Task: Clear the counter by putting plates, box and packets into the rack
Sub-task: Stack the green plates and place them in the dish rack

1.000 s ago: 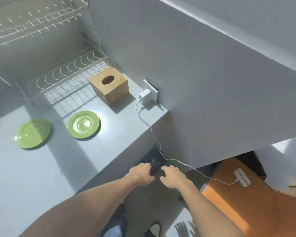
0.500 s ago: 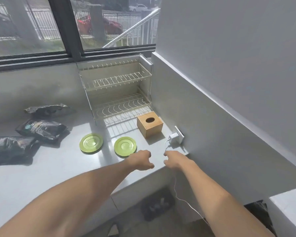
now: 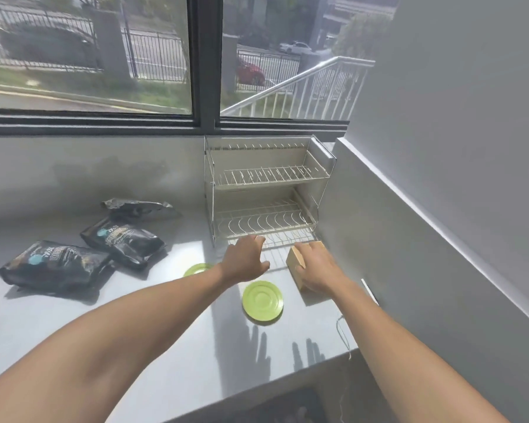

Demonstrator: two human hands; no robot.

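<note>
With the right hand (image 3: 316, 271) draped over the wooden box (image 3: 297, 259) just before the rack (image 3: 269, 190) and the left hand (image 3: 246, 257) spread empty, I'd grip both sides, lifting level onto a shelf

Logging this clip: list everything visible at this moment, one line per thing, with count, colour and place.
Dish rack: one, two-tier, pale metal wire, empty, back right corner of the counter under the window.
Plates: two, light green, flat on the counter before the rack; the left one is partly hidden by the left forearm.
Box: one, tan wood, counter right of the plates.
Packets: three, black, lying on the counter at left.
Cable: one, white, at the counter's right edge.
Left hand: open, above the counter near the rack.
Right hand: laid on the box; grip unclear.
</note>
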